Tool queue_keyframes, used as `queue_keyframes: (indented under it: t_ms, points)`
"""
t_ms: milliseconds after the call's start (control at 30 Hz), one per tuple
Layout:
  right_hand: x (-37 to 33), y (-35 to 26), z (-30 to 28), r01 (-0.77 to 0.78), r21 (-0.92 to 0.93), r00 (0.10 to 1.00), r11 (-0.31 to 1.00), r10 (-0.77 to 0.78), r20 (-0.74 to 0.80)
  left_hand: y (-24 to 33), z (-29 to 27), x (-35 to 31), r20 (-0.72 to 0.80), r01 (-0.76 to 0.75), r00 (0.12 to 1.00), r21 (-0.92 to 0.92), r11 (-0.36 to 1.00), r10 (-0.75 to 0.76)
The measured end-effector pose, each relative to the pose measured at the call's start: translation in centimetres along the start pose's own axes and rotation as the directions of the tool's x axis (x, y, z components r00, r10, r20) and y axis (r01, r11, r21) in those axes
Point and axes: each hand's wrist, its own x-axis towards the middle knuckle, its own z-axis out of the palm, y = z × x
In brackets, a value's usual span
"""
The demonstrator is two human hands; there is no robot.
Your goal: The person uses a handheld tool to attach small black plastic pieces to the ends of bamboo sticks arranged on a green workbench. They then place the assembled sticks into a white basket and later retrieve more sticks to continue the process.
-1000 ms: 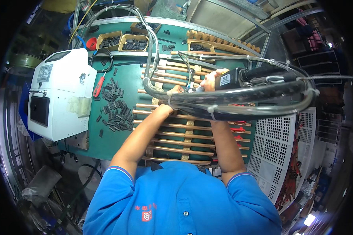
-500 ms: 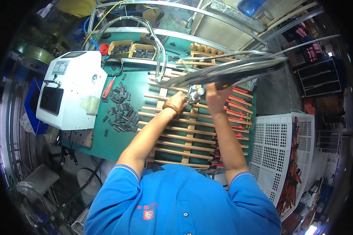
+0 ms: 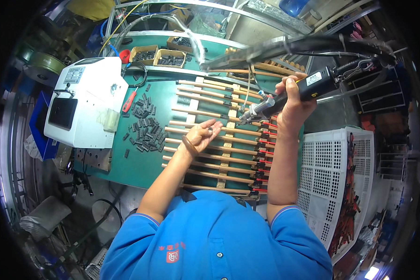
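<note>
My right hand [image 3: 296, 109] grips a black handheld power screwdriver [image 3: 319, 85], fingers wrapped round its body. The metal nose [image 3: 259, 110] of the screwdriver slopes down to the left, its tip close above the wooden rods. Below and left of that tip, my left hand [image 3: 203, 134] is turned partly palm up with fingers apart, over the rods; a small dark spot shows between the fingers, too small to make out. Several wooden rods [image 3: 205, 164] lie side by side across pale slotted strips [image 3: 223, 169]. Black clips [image 3: 258, 174] and red parts sit at their right ends.
Loose black pieces [image 3: 147, 133] are heaped left of the rods, near a red-handled screwdriver [image 3: 129, 101] and a white machine [image 3: 86, 105]. Cardboard boxes [image 3: 170, 59] of black parts stand at the back. Right of the table is a white crate [image 3: 319, 186]. A thick cable [image 3: 289, 49] arches overhead.
The power screwdriver has lifted and swung right in my right hand, its body now in plain sight. My left hand has drawn back from its tip, toward me, and turned palm up.
</note>
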Motion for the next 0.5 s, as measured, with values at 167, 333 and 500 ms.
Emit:
queue_keyframes:
  t_ms: [167, 333, 500]
  points:
    - [-2.0, 0.3, 0.0, 0.004, 0.008, 1.000, 1.000, -0.004, 0.029, -0.8, -1.0, -1.6, 0.157, 0.072, 0.984, 0.081, 0.994, -0.084]
    - [-2.7, 0.0, 0.3, -0.016, 0.036, 0.998, 0.999, 0.014, 0.057, -0.7, -1.4, -0.9, -0.138, 0.084, 0.990, 0.669, 0.738, 0.012]
    - [-3.3, 0.8, 0.6, -0.021, 0.078, 0.999, 0.997, 0.018, 0.040, -0.4, -0.8, 0.6, -0.070, -0.009, 0.965, 0.954, 0.299, 0.254]
